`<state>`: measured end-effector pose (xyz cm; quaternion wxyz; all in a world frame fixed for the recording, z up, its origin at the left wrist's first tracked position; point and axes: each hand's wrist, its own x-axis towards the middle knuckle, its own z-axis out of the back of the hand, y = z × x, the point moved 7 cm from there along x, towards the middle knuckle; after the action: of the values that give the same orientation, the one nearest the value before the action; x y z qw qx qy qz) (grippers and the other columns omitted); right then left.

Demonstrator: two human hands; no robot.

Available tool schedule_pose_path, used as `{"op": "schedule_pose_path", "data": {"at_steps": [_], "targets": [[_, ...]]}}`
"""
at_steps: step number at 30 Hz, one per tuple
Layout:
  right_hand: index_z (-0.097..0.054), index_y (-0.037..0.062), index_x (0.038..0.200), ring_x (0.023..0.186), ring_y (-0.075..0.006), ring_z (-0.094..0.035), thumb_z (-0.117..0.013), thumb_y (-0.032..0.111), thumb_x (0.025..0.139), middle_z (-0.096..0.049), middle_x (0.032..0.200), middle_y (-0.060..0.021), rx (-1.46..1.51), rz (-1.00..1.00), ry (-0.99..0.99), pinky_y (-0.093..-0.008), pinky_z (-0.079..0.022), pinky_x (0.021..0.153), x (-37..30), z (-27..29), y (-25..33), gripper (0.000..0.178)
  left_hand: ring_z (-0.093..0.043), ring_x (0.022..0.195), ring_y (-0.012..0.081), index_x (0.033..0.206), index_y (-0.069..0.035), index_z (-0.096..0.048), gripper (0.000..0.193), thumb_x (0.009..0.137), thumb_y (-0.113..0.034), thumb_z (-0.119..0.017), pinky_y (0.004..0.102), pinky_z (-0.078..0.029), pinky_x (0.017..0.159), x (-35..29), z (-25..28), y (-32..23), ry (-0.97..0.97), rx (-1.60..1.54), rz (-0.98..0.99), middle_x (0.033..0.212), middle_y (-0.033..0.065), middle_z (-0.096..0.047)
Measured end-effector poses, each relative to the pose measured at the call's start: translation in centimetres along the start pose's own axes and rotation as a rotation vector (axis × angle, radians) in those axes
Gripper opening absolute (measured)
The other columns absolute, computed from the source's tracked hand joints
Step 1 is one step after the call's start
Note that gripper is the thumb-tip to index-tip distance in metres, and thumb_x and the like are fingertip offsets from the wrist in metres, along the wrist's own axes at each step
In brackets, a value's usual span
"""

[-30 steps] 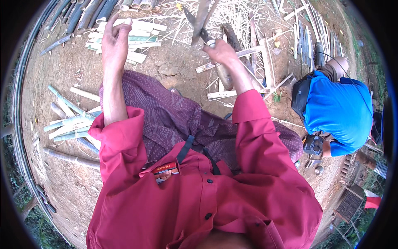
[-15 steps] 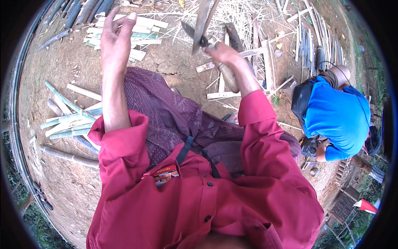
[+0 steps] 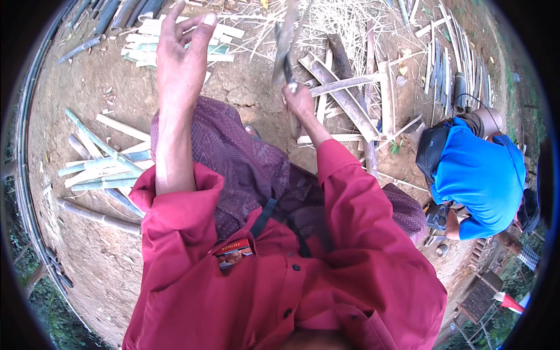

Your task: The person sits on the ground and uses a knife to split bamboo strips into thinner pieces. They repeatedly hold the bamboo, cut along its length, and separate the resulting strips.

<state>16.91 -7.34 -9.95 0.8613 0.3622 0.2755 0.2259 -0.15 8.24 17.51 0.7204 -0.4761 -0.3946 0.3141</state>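
My right hand is closed round the handle of a machete, whose dark blade points away from me. A blurred upright piece of split bamboo stands at the blade; whether the blade is in it or only beside it, I cannot tell. My left hand is raised on the left, thumb and fingers apart and slightly curled, with nothing visible in it. Beyond the right hand, a half-round bamboo piece lies slanting across a low wooden frame.
Bamboo strips lie crosswise at left, with a flat pile behind my left hand. Pale shavings cover the far ground. At right crouches a person in a blue shirt, holding a dark device. Split bamboo lies beyond that person.
My right hand and machete have swung left, the blade turning more upright. My left hand has shifted right. A half-round bamboo piece now shows across the wooden frame.
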Motion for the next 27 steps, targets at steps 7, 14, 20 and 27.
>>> {"op": "schedule_pose_path", "data": {"at_steps": [7,14,20,27], "targets": [[-0.054,-0.0061,0.099,0.069,-0.0281,-0.064,-0.062,0.030,0.081,-0.060,0.062,-0.0174,0.518,0.297,-0.335,-0.0399,-0.050,0.067,-0.3,6.4,9.9,0.042,-0.051,0.094,0.0161,0.135,-0.002,-0.034,0.055,0.089,-0.017,-0.057,0.0290,-0.042,0.084,-0.6,0.7,-0.9,-0.087,-0.104,0.020,0.100,0.0100,-0.054],[-0.055,-0.0066,0.087,0.067,-0.0338,-0.064,-0.061,0.039,0.077,-0.063,0.070,-0.0210,-0.047,0.220,-0.244,-0.0411,-0.049,0.064,2.3,-7.5,-8.1,0.047,-0.054,0.099,0.0203,0.137,0.000,-0.030,0.063,0.084,-0.018,-0.061,0.0293,-0.046,0.082,0.0,-1.0,1.0,-0.054,0.037,0.036,0.108,0.0167,-0.055],[-0.058,-0.0008,0.096,0.085,-0.0437,-0.061,-0.061,0.036,0.073,-0.062,0.085,-0.0288,0.059,-0.099,-0.032,-0.0485,-0.047,0.074,1.9,-8.3,-9.9,0.044,-0.058,0.090,0.0204,0.132,-0.001,-0.038,0.052,0.088,-0.021,-0.055,0.0296,-0.049,0.074,4.1,-4.6,4.9,-0.136,0.242,-0.089,0.106,0.0161,-0.056],[-0.054,-0.0017,0.098,0.084,-0.0428,-0.061,-0.064,0.025,0.069,-0.062,0.085,-0.0276,-0.071,-0.072,-0.080,-0.0476,-0.048,0.073,0.0,-7.7,-6.8,0.040,-0.061,0.072,0.0164,0.092,-0.004,-0.063,0.040,0.087,-0.042,-0.056,0.0358,-0.047,0.073,3.4,-14.1,10.4,0.054,-0.215,0.229,0.075,0.0087,-0.065]]}}
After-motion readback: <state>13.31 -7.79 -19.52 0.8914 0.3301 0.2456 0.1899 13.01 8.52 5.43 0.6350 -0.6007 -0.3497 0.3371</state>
